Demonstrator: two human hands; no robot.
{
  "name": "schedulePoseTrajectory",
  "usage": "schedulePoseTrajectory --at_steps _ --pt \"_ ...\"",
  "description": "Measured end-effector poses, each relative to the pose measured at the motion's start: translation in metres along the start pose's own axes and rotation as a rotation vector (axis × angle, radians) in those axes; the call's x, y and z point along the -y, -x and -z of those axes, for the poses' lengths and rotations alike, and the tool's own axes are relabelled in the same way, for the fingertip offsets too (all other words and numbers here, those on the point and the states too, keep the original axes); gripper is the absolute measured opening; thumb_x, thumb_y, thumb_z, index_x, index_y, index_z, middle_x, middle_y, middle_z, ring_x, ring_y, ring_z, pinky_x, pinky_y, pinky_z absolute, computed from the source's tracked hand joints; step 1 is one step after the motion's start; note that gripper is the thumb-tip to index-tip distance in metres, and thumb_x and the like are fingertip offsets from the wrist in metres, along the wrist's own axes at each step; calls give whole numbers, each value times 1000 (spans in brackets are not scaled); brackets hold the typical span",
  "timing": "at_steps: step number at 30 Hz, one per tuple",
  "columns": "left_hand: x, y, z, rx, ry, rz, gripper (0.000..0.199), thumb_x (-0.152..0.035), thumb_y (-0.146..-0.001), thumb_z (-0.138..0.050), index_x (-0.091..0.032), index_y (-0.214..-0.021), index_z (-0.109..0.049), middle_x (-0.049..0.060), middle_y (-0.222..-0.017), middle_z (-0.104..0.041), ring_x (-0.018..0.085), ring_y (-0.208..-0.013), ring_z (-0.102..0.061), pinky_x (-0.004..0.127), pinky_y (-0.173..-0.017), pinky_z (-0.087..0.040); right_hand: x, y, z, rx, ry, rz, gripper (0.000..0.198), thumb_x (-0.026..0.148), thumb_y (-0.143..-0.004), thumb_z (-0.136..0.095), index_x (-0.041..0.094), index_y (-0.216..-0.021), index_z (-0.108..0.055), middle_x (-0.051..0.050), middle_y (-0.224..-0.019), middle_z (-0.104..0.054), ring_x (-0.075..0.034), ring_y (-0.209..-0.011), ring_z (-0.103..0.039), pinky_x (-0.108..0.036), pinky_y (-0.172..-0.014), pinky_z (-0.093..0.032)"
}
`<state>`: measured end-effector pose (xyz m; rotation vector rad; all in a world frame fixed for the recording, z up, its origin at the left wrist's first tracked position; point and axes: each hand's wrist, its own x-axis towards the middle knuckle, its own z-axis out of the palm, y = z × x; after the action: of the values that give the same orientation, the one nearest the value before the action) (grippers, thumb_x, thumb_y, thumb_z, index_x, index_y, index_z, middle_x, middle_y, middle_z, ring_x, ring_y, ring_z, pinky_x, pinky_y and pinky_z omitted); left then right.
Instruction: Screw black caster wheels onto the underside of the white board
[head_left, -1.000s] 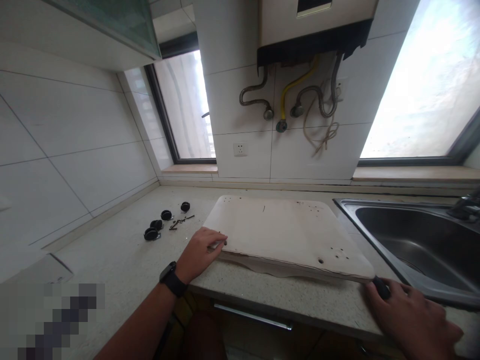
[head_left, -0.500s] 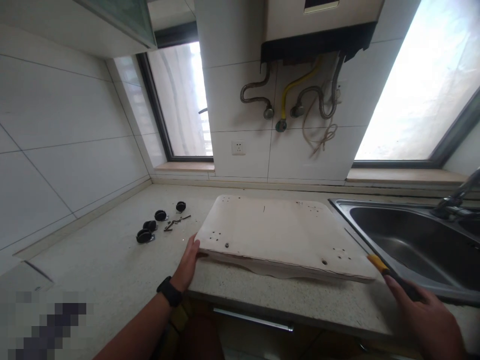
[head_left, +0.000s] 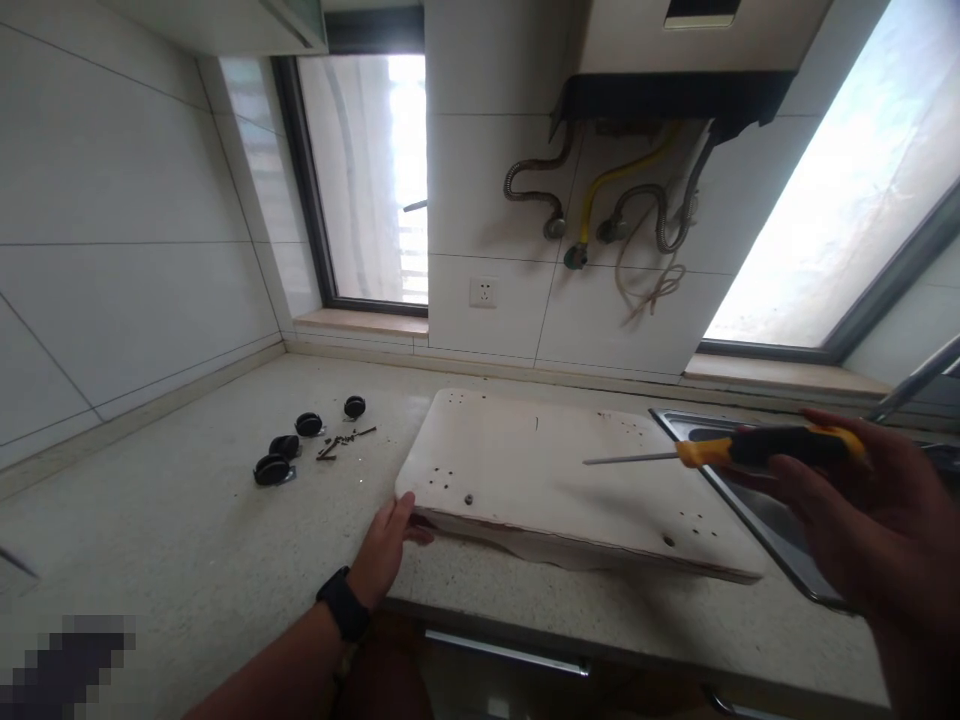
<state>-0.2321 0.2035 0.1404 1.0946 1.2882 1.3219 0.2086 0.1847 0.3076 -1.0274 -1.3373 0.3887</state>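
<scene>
Hands come first in the view: the left hand (head_left: 388, 548), a black watch on its wrist, rests on the surface (head_left: 187, 560) with its fingers curled against the near left corner of the white board (head_left: 555, 470), touching the edge there rather than clasping anything. The right hand (head_left: 862, 510) is raised above the near right part of the board, its grip closed around the black and yellow handle of a screwdriver (head_left: 720, 452). The tool's long axis runs nearly level, left to right, with the metal shaft pointing left over the board and the tip hanging above the middle of the panel, clear of it. The board lies flat with its long side across the view, its right end just beside the sink (head_left: 757, 505); small screw holes show near its near left corner and near right corner. The near right holes lie below and a little left of the right hand, so that hand is the nearer one to them. Farther left on the surface, well apart from the board, sit three black caster wheels (head_left: 294, 448) and a scatter of dark screws (head_left: 343, 440). Beyond stand the tiled wall, a wall socket (head_left: 484, 291) and the hoses (head_left: 615, 210) under the heater
</scene>
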Motion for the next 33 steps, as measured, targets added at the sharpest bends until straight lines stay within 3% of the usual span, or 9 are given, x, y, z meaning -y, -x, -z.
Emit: schedulePoseTrajectory --at_steps 2,6,10,13,16,23,28,33 --pt "1 2 0 -2 -41 -19 70 -85 -84 -50 -18 -93 -68 9 -88 -74 28 -77 -74 44 -84 -57 23 -5 -38 62 -101 29 51 32 -86 -76 47 -132 -59 -3 -114 -70 -33 -112 -71 -47 -76 -69" --pt "3 6 0 -4 -119 -54 68 -87 -82 -48 -22 -84 -68 8 -79 -75 29 -74 -73 45 -83 -56 43 -10 -98 271 -188 66 58 33 -91 -71 41 -144 -49 -5 -113 -71 -29 -107 -73 -46 -75 -70" --pt "4 8 1 24 -150 -62 69 -88 -84 -44 -23 -80 -67 9 -75 -77 28 -72 -73 43 -79 -56 47 -14 -140 410 -213 98 55 34 -96 -66 40 -146 -45 -5 -117 -67 -27 -116 -69 -43 -79 -69" --pt "3 7 1 45 -131 -64 68 -84 -87 -43 -21 -82 -66 9 -74 -77 27 -71 -73 42 -76 -57 48 -16 -160 474 -199 123 55 36 -97 -65 40 -147 -43 -5 -118 -65 -24 -108 -71 -44 -79 -69" --pt "3 7 0 48 -113 -76 68 -82 -89 -43 -19 -82 -65 10 -74 -78 26 -68 -72 40 -74 -57 48 -16 -172 514 -189 126 55 37 -98 -63 41 -148 -41 -5 -118 -64 -22 -101 -72 -45 -80 -69" --pt "3 7 0 49 -119 -98 67 -79 -91 -43 -18 -80 -65 10 -74 -77 24 -68 -71 38 -73 -56 38 -10 -182 554 -168 94 55 38 -98 -62 40 -149 -40 -5 -117 -61 -23 -107 -69 -46 -82 -68" --pt "2 6 1 56 -130 -96 68 -80 -92 -42 -17 -80 -65 11 -74 -77 24 -68 -70 38 -73 -55 35 -8 -186 576 -139 94 57 38 -99 -60 39 -151 -38 -6 -118 -60 -20 -98 -69 -49 -83 -67" --pt "3 5 2 58 -120 -87 68 -80 -91 -42 -17 -80 -64 11 -73 -77 23 -67 -70 37 -71 -55 45 -12 -188 646 -47 177 56 36 -99 -60 38 -151 -39 -7 -122 -63 -23 -108 -68 -53 -95 -62"
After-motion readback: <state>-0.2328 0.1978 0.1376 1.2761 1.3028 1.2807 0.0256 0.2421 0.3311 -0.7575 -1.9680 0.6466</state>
